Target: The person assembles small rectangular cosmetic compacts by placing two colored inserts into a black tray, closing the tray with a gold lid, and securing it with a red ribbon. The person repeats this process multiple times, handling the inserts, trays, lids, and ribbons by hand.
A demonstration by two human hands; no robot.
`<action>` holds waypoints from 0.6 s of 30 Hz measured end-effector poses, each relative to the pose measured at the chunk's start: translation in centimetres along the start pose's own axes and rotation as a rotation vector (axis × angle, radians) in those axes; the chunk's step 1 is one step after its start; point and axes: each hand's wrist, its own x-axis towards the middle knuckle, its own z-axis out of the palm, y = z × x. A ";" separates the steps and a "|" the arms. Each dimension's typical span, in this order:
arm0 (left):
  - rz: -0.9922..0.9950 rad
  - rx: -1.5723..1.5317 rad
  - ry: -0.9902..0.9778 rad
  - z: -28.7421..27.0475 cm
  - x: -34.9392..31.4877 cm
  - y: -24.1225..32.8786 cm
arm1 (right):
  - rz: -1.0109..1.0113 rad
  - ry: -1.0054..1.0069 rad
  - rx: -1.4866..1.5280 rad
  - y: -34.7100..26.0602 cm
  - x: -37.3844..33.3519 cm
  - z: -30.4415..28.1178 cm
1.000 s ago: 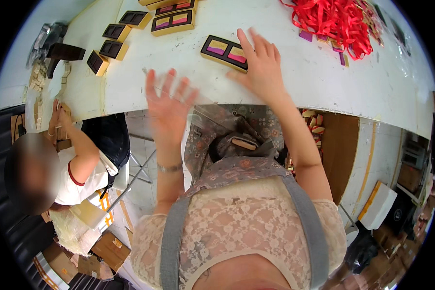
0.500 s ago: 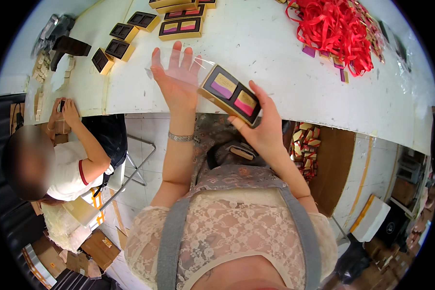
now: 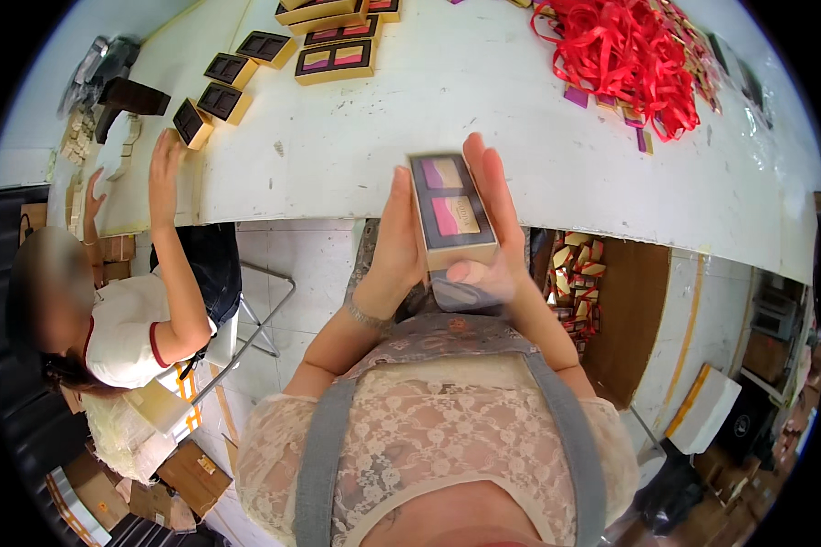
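Observation:
Between my two hands, just over the table's near edge, is a gold box with a dark insert. Two small packets sit in it, a purple-and-gold one and a pink-and-gold one. My left hand lies along the box's left side, fingers pressed together. Along the right side my right hand grips it, thumb across the near end. Clear plastic shows at that near end, partly blurred; how far it covers the box I cannot tell.
Gold boxes with packets are stacked at the back; boxes with unfilled dark inserts stand left of them. Red ribbons are heaped at the back right. At left a co-worker's hand reaches over the table. A carton stands below right.
My left hand has come down and right from the spread clear sleeve to the box's side. The box has turned from a slant to nearly straight ahead. The co-worker's arm has reached forward.

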 end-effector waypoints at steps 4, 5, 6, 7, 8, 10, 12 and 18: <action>0.766 1.255 -0.039 -5.6 1.0 -3.4 | 0.260 0.400 0.077 -1.5 1.0 0.1; 0.793 1.099 -0.001 -2.3 -0.3 -2.4 | 0.307 0.421 0.064 -0.9 1.6 0.1; 0.669 1.034 -0.034 -0.9 -1.0 -1.6 | 0.355 0.442 0.053 -0.4 1.7 0.1; 0.546 0.972 -0.054 0.5 -1.8 -0.7 | 0.350 0.392 0.028 -0.3 1.6 0.2; 0.637 1.093 -0.081 0.1 -1.5 -0.4 | 0.345 0.343 0.003 -0.2 1.3 0.3; 0.822 1.335 -0.139 -0.7 -0.3 -0.3 | 0.281 0.276 0.014 0.3 0.8 0.3; 0.675 1.013 -0.115 -0.8 -0.1 -0.6 | 0.163 0.242 0.083 1.0 0.4 0.1; 0.340 0.637 -0.165 -1.2 0.0 -0.6 | 0.100 0.349 -0.164 1.7 -0.6 0.0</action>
